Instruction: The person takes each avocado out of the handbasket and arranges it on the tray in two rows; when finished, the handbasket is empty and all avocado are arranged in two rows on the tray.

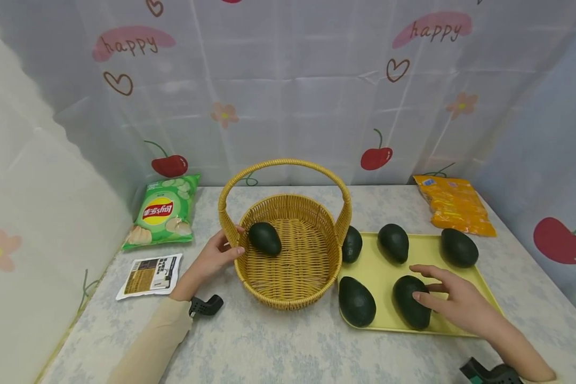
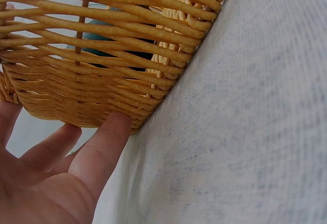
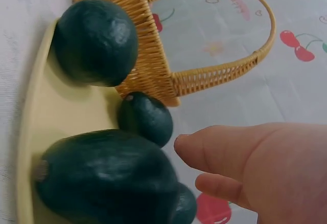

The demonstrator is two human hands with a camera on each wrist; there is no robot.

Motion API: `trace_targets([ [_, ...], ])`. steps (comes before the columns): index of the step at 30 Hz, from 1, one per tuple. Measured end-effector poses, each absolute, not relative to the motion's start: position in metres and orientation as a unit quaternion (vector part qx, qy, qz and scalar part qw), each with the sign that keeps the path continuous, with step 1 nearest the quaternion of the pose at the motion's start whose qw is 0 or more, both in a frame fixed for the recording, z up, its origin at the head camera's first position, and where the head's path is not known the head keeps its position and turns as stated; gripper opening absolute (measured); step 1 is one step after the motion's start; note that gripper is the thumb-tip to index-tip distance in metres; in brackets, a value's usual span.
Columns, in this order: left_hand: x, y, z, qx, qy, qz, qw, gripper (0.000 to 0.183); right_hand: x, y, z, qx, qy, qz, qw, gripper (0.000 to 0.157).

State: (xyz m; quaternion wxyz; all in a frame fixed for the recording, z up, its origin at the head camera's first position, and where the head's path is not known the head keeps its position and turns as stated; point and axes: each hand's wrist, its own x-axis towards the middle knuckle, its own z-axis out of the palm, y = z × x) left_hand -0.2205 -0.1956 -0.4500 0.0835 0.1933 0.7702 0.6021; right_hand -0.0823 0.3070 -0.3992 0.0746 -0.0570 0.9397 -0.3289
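Observation:
My left hand (image 1: 221,253) holds the side of a round wicker basket (image 1: 288,304) at the foot of its handle, thumb near the rim and a finger behind the handle. In the left wrist view, its fingers (image 2: 104,147) rest against the woven outer wall. One dark green avocado (image 1: 265,239) lies inside the basket, toward the left. Over the yellow tray (image 1: 381,277), my right hand (image 1: 465,301) hovers with spread fingers at a front avocado (image 1: 410,304), thumb overlapping it. The right wrist view shows fingers (image 3: 212,150) extended above the avocados, gripping nothing.
Other avocados lie on the tray: one (image 1: 357,301) at front left, one (image 1: 393,244) at the back, one (image 1: 459,248) at back right. A green chip bag (image 1: 165,210) and a flat packet (image 1: 151,276) lie left; an orange bag (image 1: 456,205) lies back right.

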Motion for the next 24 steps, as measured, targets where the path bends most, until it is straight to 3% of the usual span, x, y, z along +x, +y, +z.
trace_targets([
  [13, -0.221, -0.196, -0.451, 0.199, 0.766, 0.606, 0.083, 0.051, -0.102, 0.29, -0.346, -0.162, 0.948, -0.272, -0.014, 0.052],
  [24, -0.221, -0.195, -0.452, 0.196, 0.773, 0.598, 0.079, 0.051, -0.123, 0.23, -0.317, -0.257, 0.927, -0.274, 0.023, 0.046],
])
